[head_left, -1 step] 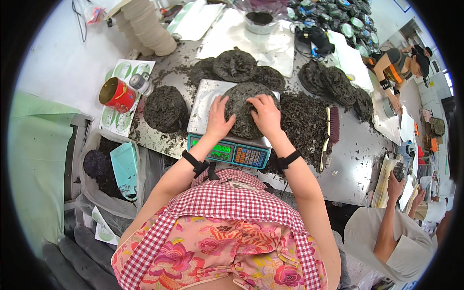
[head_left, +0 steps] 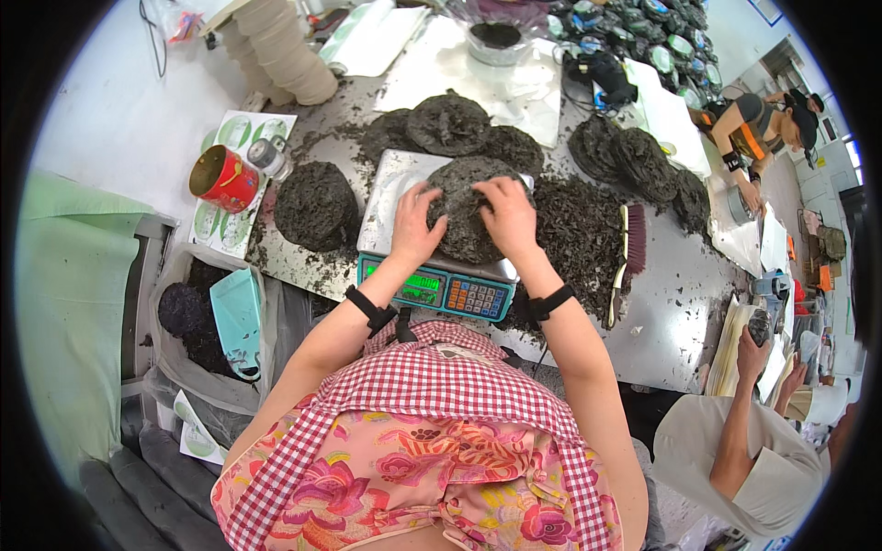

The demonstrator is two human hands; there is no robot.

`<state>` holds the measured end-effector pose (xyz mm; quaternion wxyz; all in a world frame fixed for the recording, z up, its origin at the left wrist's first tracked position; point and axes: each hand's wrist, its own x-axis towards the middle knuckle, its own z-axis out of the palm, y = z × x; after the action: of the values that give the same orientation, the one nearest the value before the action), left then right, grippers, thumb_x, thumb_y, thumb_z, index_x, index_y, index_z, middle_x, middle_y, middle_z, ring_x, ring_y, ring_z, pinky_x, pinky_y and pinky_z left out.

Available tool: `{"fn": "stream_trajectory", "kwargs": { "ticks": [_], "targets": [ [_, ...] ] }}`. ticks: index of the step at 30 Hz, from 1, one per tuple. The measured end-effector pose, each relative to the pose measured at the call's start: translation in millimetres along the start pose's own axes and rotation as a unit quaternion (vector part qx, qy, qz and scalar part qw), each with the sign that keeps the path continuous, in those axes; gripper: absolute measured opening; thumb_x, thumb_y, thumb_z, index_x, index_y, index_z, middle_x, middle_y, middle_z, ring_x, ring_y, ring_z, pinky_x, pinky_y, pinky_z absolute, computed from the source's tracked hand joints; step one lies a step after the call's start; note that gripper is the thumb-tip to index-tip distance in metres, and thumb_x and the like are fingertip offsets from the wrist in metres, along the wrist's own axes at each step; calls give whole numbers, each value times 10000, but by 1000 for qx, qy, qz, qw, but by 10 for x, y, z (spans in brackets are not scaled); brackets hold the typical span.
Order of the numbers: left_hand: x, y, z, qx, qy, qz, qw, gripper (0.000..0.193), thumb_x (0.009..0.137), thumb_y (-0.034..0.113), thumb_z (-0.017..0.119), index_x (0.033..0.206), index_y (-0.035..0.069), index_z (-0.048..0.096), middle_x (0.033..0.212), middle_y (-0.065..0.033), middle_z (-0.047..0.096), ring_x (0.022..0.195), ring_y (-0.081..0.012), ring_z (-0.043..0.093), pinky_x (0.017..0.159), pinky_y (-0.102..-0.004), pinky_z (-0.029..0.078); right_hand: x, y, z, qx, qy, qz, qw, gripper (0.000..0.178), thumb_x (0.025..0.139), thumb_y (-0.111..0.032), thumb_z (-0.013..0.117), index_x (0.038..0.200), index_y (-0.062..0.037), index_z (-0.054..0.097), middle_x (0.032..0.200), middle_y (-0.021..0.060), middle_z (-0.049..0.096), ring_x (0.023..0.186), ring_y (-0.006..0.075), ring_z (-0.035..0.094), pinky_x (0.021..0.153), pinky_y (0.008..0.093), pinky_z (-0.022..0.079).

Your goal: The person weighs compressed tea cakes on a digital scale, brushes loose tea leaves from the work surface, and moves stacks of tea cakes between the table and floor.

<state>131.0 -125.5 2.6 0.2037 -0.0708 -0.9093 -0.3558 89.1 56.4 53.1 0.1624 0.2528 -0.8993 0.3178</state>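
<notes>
A round dark cake of flakes that look like dried seaweed sits on the steel pan of a teal digital scale. My left hand grips its left edge, fingers curved and thumb on the near side. Over the right part of the cake, my right hand has its fingers bent and pressed on top. Beside the scale to the left lies another such cake, and several more rest behind it. Loose dark flakes are heaped to the right.
A brush lies right of the flakes. At left are a red tin, a glass jar and a lined bin holding a teal scoop. More cakes lie at right; co-workers are beyond.
</notes>
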Motion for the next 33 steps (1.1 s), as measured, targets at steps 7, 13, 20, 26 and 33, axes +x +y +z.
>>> {"fn": "stream_trajectory", "kwargs": {
  "ticks": [7, 13, 20, 26, 33],
  "targets": [
    [189, 246, 266, -20, -28, 84, 996, 119, 668, 108, 713, 765, 60, 664, 818, -64, 574, 815, -270, 531, 714, -367, 451, 94, 389, 71, 113, 16, 84, 990, 303, 753, -40, 585, 1050, -99, 597, 982, 119, 545, 942, 311, 529, 800, 376, 445],
    [253, 321, 454, 121, -85, 24, 989, 68, 703, 142, 658, 728, 79, 658, 812, -73, 584, 827, -290, 548, 712, -381, 461, -35, 405, 327, 146, 50, 133, 979, 275, 787, -112, 609, 1058, -71, 594, 988, 137, 572, 946, 324, 549, 812, 375, 442],
    [57, -200, -59, -395, -41, -156, 904, 189, 898, 169, 550, 968, -4, 580, 865, -44, 606, 820, -121, 588, 751, -258, 478, -4, 267, 204, 111, 39, 116, 986, 370, 748, -162, 660, 1096, -73, 571, 1041, 161, 545, 1010, 344, 507, 867, 397, 422],
    [-376, -268, -787, -269, -111, -208, 934, 121, 836, 94, 614, 899, -9, 615, 820, -48, 623, 771, -102, 587, 699, -240, 476, -25, 103, 143, 108, 5, 77, 991, 397, 719, -62, 631, 1109, -80, 561, 1074, 144, 529, 1044, 336, 489, 906, 393, 408],
    [161, 367, 23, -55, -139, 136, 979, 118, 758, 83, 630, 865, 56, 674, 795, -81, 574, 754, -270, 579, 655, -358, 469, 174, 527, 212, 174, -56, 184, 966, 359, 766, -131, 632, 1114, -60, 586, 1102, 167, 584, 1028, 318, 557, 868, 353, 443]
  ]
}}
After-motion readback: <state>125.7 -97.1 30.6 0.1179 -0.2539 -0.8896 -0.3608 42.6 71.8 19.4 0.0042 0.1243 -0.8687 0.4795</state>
